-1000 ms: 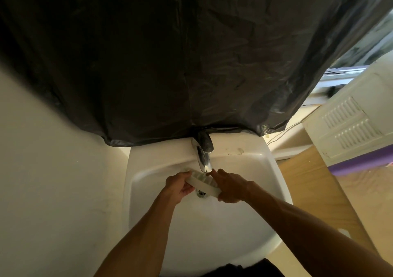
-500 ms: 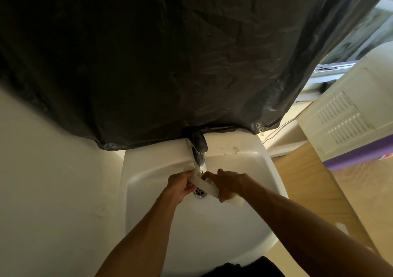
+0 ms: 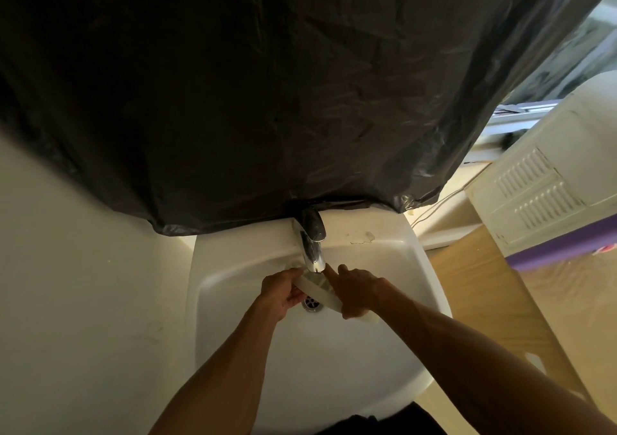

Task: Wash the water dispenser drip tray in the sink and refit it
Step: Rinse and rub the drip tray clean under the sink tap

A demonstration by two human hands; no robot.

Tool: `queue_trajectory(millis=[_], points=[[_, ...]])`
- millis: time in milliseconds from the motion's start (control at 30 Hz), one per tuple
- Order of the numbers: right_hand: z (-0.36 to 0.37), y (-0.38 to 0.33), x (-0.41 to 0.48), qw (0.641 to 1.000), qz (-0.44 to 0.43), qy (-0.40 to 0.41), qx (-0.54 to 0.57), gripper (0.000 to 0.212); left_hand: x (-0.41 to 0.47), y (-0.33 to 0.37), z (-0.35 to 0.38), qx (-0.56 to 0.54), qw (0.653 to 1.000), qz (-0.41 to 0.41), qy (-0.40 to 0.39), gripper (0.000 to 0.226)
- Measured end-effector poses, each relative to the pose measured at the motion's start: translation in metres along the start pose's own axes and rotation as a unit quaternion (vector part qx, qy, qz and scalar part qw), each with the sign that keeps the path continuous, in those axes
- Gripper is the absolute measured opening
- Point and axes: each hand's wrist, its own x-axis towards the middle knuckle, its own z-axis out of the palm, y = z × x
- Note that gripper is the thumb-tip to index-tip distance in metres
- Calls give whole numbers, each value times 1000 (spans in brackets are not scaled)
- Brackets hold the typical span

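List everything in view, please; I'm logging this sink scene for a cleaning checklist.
Drip tray: one, white, held tilted under the tap, above the drain.
Tap: one, chrome, at the basin's back.
Drain: one, metal, basin floor.
Sink: one, white, centre.
Plastic sheet: one, black, hanging above the sink.
Vented appliance: one, white, right.
Left hand: grips the tray's left end.
Right hand: grips its right side.

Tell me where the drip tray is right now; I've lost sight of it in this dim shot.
In the head view the drip tray is low in the middle, held over the sink drain between the left hand and right hand, just under the tap spout.
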Motion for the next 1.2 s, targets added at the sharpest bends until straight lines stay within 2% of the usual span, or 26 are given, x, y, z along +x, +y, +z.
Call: queue_trajectory(millis=[300, 533, 700, 1067, 1200], points=[[6, -6, -1, 1000, 13, -22, -4, 113, -5, 5, 7, 67, 996, 19, -59, 33], [2, -7, 0, 999, 18, -38, 21, 109, -4, 2, 7, 60, 997, 14, -35, 28], [5, -11, 0, 998, 12, -47, 38, 108, -2, -3, 5, 70, 997, 6, -35, 37], [5, -17, 1, 998, 9, -41, 40, 109, -3, 1, 2, 74, 996, 26, -33, 16], [5, -17, -2, 998, 3, -33, 58, 107, -1, 1, 1, 75, 996, 33, -27, 24]])
